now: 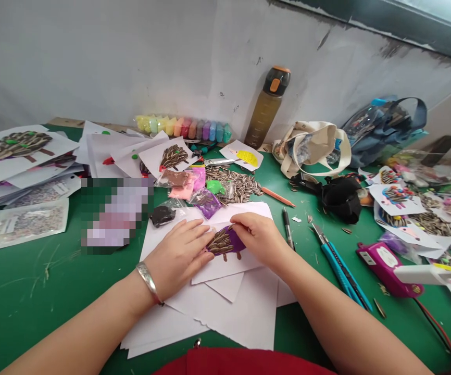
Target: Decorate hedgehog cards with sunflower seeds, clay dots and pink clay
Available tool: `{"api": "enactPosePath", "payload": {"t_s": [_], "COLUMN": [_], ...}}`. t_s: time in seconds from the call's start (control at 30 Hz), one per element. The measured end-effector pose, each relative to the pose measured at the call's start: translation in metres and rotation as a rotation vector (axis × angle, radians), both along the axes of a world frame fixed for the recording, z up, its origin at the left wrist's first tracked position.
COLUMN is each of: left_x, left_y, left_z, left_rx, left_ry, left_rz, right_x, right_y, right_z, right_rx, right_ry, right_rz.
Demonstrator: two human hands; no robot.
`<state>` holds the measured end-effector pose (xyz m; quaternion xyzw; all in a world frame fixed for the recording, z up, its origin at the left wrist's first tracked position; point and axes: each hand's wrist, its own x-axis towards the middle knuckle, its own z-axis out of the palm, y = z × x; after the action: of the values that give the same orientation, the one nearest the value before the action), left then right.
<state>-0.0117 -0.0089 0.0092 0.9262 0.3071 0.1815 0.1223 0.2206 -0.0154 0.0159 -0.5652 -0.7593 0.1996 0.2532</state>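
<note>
My left hand (184, 252), with a silver bangle at the wrist, lies flat with fingers stretched over a small white card (213, 272). On that card is a purple clay shape (240, 240) with brown legs, its left part covered in rows of striped sunflower seeds (221, 241). My right hand (259, 237) pinches at the upper edge of the purple clay, thumb and forefinger together on what looks like a sunflower seed, mostly hidden by the fingertips. Larger white sheets (245, 317) lie under the card.
Behind the card are a seed pile (243, 186) and bagged clay (205, 203). A pen (288, 229), blue utility knife (342, 271) and magenta device (385, 265) lie rightward. Finished seed pictures (18, 148) are stacked left. A bottle (266, 112) leans against the wall.
</note>
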Motion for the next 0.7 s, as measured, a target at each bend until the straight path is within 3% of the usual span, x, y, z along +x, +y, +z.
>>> {"api": "enactPosePath", "payload": {"t_s": [0.7], "left_x": [0.0034], "left_y": [-0.0025], "left_z": [-0.0053], "left_rx": [-0.026], "left_ry": [0.056], "left_rz": [0.025], "right_x": [-0.0035], "right_y": [0.0013], "right_z": [-0.0049], "right_rx": [0.034], "right_ry": [-0.105], "right_rz": [0.030]}}
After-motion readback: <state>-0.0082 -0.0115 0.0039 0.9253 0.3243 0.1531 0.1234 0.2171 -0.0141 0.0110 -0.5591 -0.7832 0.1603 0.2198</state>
